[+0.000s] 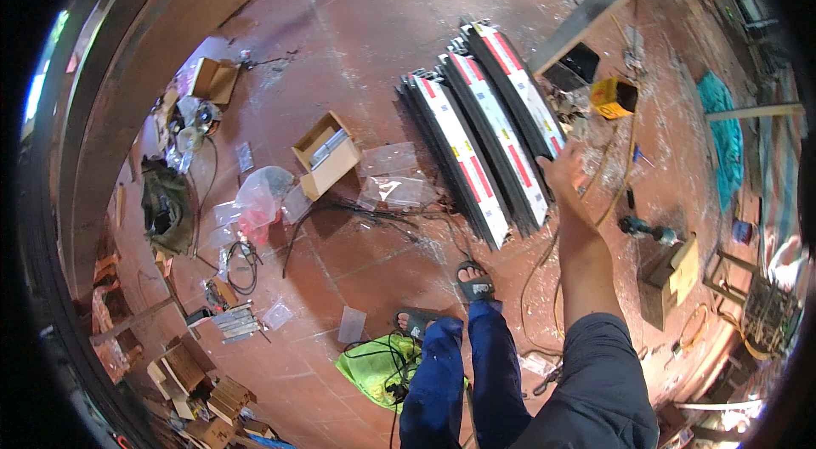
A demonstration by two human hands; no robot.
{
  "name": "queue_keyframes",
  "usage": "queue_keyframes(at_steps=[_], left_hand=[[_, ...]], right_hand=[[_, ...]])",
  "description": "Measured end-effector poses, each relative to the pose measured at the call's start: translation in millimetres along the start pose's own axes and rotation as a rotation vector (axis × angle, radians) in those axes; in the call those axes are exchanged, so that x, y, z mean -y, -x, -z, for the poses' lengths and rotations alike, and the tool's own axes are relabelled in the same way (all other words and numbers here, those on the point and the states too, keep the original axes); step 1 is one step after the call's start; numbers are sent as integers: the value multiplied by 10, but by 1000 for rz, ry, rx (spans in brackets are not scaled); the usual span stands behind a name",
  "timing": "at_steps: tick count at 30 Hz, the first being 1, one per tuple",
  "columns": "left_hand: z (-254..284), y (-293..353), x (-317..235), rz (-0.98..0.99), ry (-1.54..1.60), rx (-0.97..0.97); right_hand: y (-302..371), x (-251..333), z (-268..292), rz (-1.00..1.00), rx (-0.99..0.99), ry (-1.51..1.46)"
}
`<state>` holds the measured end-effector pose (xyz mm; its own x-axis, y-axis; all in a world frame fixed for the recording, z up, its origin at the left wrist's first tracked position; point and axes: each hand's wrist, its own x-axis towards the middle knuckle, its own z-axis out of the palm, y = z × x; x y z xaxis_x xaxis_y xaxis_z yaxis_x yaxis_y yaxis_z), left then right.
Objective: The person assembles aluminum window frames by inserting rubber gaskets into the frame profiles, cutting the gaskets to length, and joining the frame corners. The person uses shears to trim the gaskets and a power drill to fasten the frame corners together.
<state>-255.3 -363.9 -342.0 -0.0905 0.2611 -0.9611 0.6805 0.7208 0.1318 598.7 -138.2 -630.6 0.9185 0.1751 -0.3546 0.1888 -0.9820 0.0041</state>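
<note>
Three long, dark bundles lie side by side on the floor ahead of me: a left bundle (463, 162), a middle bundle (497, 135) and a right bundle (520, 85). White strips with red, yellow and dark printed patches run along their tops. My right hand (563, 172) reaches out to the near end of the right bundle. Its thumb and fingers are spread, and the fingertips are at or just beside that end; whether they touch it I cannot tell. Nothing shows in its grasp. My left hand is out of the picture.
An open cardboard box (334, 177) with silvery pieces and clear plastic bags (263, 194) lie to the left. A yellow container (614, 98), a cordless drill (648, 231) and a wooden post (608, 7) are to the right. Cables cross the tiled floor. A yellow-green bag (371, 371) lies by my feet.
</note>
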Motion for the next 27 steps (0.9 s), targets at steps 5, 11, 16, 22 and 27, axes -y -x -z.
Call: queue_keyframes(at_steps=[5,11,16,22,27], left_hand=[[135,-82,2,97,247,-49],[410,246,-239,-66,405,19],[494,1038,-952,-137,362,-102],[821,1797,-1545,-449,895,-95],[1232,2092,-1828,-770,1481,92]], right_hand=[[266,-43,252,82,-113,-43],[1801,-1116,1071,337,-361,-71],[3250,-1786,2968,758,-200,-73],[4031,-829,5161,1341,11,104],[4575,960,6096,1990,-102,171]])
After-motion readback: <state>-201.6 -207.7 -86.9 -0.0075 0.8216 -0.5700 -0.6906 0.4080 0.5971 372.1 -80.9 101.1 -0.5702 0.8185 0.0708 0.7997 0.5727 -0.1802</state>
